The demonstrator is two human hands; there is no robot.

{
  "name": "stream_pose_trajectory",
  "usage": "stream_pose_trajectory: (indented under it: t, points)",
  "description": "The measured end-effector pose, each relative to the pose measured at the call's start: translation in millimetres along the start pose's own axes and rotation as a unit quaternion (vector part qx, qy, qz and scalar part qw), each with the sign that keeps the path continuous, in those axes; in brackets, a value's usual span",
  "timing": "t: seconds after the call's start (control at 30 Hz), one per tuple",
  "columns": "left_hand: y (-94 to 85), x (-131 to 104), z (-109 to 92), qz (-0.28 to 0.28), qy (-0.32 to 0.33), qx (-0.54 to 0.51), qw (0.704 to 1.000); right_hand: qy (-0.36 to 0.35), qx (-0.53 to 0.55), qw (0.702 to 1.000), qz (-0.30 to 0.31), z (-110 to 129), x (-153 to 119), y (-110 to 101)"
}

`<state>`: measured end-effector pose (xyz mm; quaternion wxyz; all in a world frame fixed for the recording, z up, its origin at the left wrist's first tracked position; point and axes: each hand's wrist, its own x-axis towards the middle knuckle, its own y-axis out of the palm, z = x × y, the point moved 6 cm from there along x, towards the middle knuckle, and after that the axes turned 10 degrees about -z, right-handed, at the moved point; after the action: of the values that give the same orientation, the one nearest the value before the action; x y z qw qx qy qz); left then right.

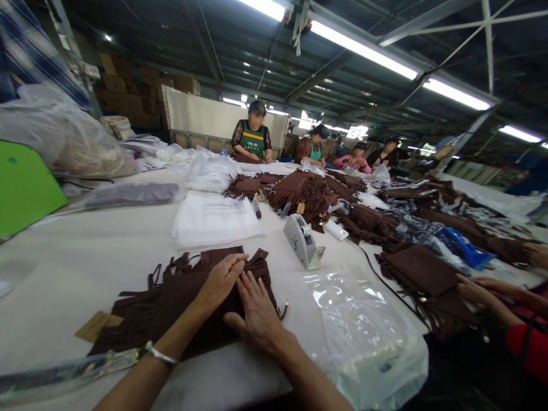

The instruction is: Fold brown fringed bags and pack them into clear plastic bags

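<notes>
A dark brown fringed bag (171,302) lies flat on the white table in front of me, its fringe spread to the left. My left hand (222,282) rests on its upper part with the fingers stretched out and a silver bangle on the wrist. Beside it my right hand (257,314) presses flat on the bag, fingers extended, the fingertips of both hands close together. A tan tag (98,325) sticks out at the bag's left end. Near my left forearm lies a strip in clear plastic (68,371).
A grey tape dispenser (302,242) stands ahead, beyond stacked white plastic bags (218,220). Clear plastic bags (363,337) hang over the table edge at right. More brown fringed bags (299,191) are piled behind. A co-worker's hands (483,291) touch another bag (423,274); other people work farther back.
</notes>
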<state>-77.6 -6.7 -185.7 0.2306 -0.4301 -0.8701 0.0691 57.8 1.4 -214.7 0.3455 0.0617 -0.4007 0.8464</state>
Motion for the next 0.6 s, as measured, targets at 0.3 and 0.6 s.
stream_pose_trajectory:
  t: [0.3, 0.6]
  points:
    - [11.5, 26, 26, -0.05, -0.028, 0.067, 0.996, 0.174, 0.142, 0.951, -0.214, -52, 23, -54]
    - [-0.1, 21, 40, -0.088, -0.071, -0.017, 0.993, 0.055, 0.001, 0.997, -0.048, -28, 34, 4]
